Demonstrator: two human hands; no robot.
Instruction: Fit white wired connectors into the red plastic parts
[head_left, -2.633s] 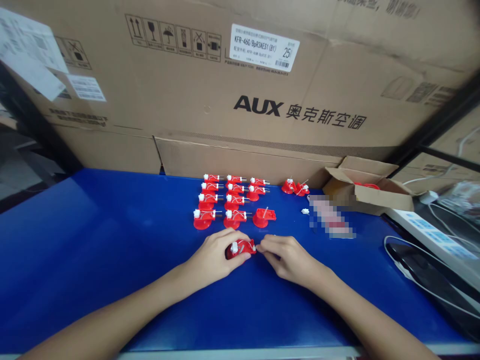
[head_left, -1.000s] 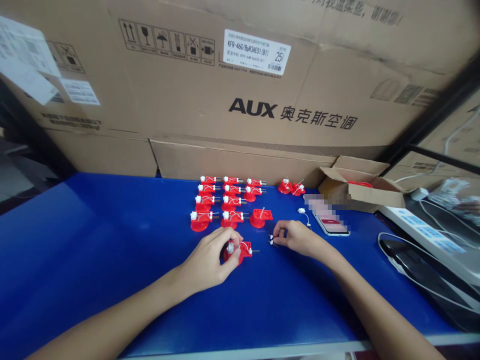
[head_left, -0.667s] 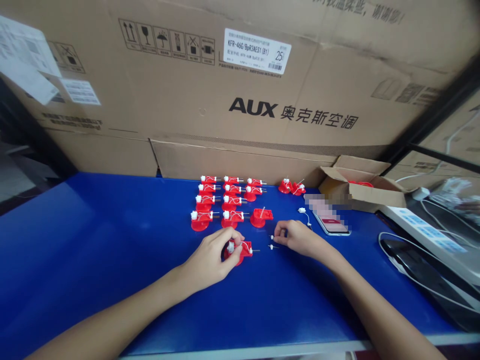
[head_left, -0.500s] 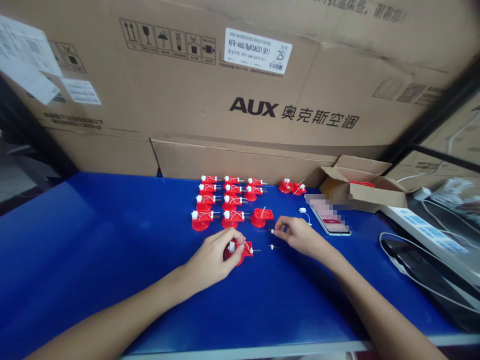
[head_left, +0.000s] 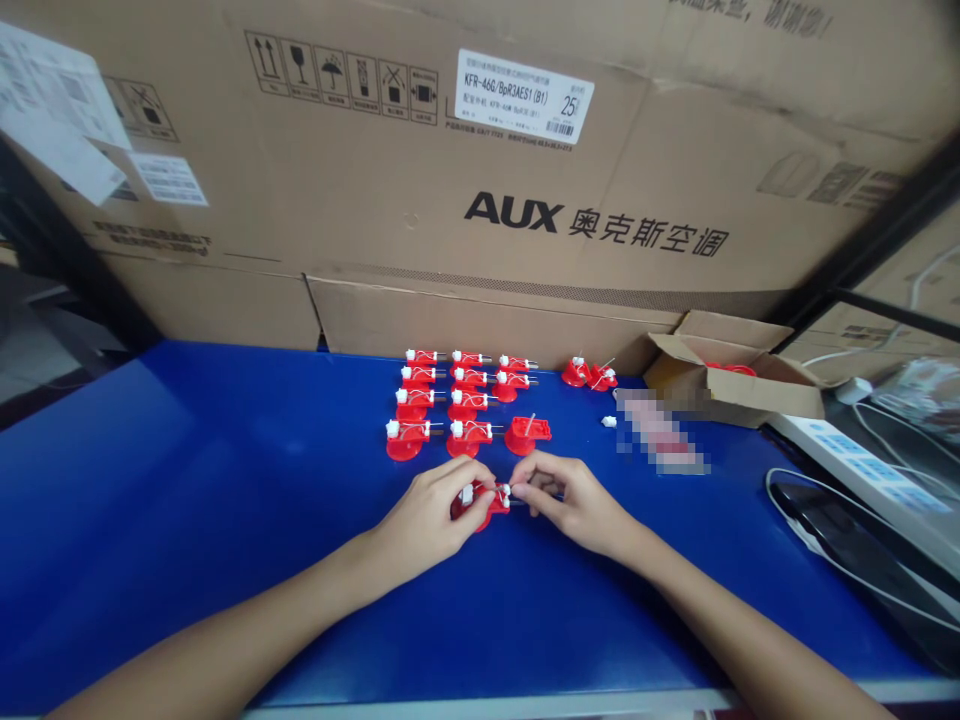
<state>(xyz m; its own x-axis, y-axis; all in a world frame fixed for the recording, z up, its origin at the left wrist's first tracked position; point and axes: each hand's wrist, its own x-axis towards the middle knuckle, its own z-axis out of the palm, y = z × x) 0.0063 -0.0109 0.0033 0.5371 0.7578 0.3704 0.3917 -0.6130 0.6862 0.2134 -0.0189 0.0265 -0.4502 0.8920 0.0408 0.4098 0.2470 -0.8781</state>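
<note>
My left hand (head_left: 442,495) is closed around a red plastic part (head_left: 480,515) with a round base, steadying it on the blue table. A white connector (head_left: 466,494) on that part shows between thumb and forefinger. My right hand (head_left: 574,500) pinches a small white piece (head_left: 507,490) with a thin pin at the part's right end. The fingertips hide most of this piece. Behind both hands stands another red part (head_left: 528,434), with a metal rod across it and no white connector visible on it.
Several red parts with white connectors and wires (head_left: 470,432) stand in rows at the back. Two more (head_left: 576,371) sit further right, near a loose white connector (head_left: 609,421), a blurred-out phone (head_left: 660,432) and an open cardboard box (head_left: 750,395). A power strip (head_left: 862,460) lies at the right.
My right hand has moved left, from the small white pieces on the table to the red part in my left hand. My left hand stays in nearly the same place.
</note>
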